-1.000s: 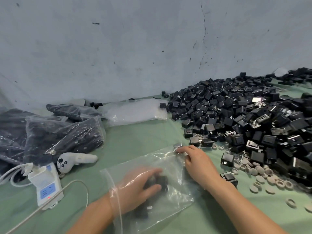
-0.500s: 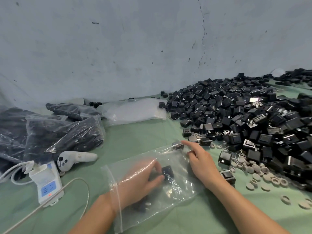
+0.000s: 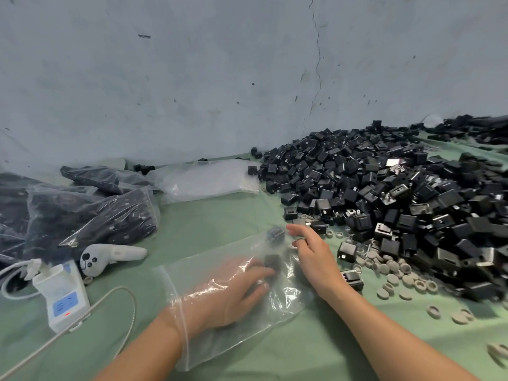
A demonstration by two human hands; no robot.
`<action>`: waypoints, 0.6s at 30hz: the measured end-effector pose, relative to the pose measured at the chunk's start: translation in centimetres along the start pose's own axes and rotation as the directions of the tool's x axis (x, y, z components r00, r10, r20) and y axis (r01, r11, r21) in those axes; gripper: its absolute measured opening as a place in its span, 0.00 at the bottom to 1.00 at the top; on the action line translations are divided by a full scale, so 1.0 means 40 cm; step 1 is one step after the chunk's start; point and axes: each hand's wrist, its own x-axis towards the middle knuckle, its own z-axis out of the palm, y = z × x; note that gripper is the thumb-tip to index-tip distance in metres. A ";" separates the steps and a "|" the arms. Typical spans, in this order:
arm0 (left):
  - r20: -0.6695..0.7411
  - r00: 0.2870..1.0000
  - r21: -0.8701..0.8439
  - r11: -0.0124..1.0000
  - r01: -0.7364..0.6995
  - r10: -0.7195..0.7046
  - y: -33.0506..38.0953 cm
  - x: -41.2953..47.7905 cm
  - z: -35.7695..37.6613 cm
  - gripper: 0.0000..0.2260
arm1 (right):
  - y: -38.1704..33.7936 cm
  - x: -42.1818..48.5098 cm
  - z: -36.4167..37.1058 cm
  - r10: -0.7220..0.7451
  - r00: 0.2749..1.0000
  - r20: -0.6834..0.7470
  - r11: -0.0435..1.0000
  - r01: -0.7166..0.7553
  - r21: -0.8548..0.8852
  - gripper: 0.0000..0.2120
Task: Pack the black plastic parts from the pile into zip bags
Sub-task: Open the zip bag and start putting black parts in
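A clear zip bag (image 3: 220, 339) lies flat on the green cloth in front of me. My left hand (image 3: 231, 295) is inside it up to the wrist, fingers spread, fingertips touching a black plastic part (image 3: 272, 263). A second black part (image 3: 275, 234) lies blurred at the bag's far corner. My right hand (image 3: 313, 257) rests on the bag's right edge with fingers apart and nothing in it. The big pile of black parts (image 3: 384, 188) spreads to the right, just beyond that hand.
Filled bags of black parts (image 3: 90, 215) lie at the left, a stack of empty clear bags (image 3: 209, 180) by the wall. A white controller (image 3: 115, 254), a white device (image 3: 64, 294) and its cable (image 3: 121, 292) sit near left. Grey round caps (image 3: 393, 270) litter the pile's edge.
My left hand pushed deeper into the bag and let go of the black parts it held. My right hand released the bag's corner and spread its fingers.
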 end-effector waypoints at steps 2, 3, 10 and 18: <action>0.032 0.999 -0.060 0.998 0.031 -0.029 0.002 0.033 0.013 0.16 | -0.001 -0.001 0.001 0.017 1.000 -0.011 1.000 -0.017 0.019 0.19; 0.034 0.999 -0.037 0.998 0.043 -0.042 0.001 0.049 0.017 0.17 | -0.002 -0.001 0.001 0.020 1.000 -0.014 0.999 -0.020 0.027 0.18; 0.092 0.996 -0.066 0.998 0.011 -0.005 -0.006 0.152 0.018 0.12 | 0.011 0.007 0.004 0.033 0.997 -0.072 0.991 -0.023 0.134 0.17; 0.076 0.995 -0.190 0.978 0.085 -0.071 0.008 0.148 0.015 0.14 | 0.018 0.012 0.009 0.011 0.995 -0.095 1.000 -0.014 -0.025 0.17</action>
